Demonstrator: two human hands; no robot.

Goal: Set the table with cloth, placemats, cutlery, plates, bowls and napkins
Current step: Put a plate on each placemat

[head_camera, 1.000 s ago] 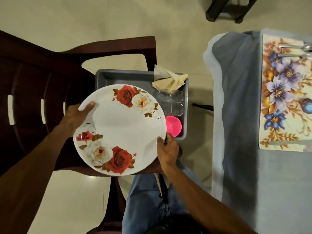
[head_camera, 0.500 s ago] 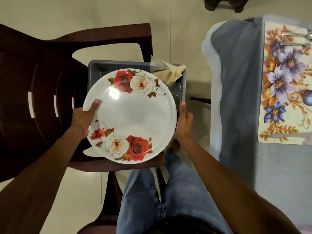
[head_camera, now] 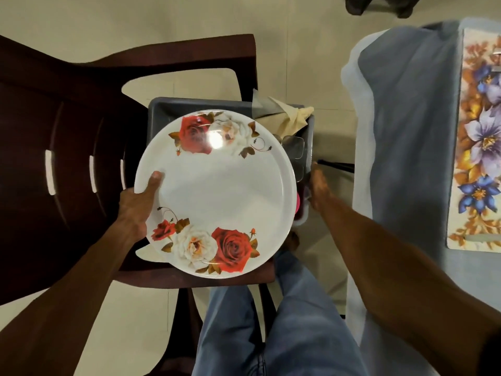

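white rose-printed plate (head_camera: pixel 217 191) is gripped at its rim by left hand (head_camera: pixel 138 204); right hand (head_camera: pixel 318 188) beside it, fingers straight, holds nothing.

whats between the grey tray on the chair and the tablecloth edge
In the head view, the right hand hangs in that gap, right beside the grey tray. Past it toward the tablecloth there is only bare floor tile and a thin dark bar.

The rose-printed plate (head_camera: pixel 217 191) is glossy and smooth, throwing a bright glare spot. The dark chair (head_camera: pixel 67 137) looks like moulded plastic with a dull sheen. The grey tablecloth (head_camera: pixel 406 137) is soft matt fabric; the floral placemat (head_camera: pixel 479 147) looks smooth.
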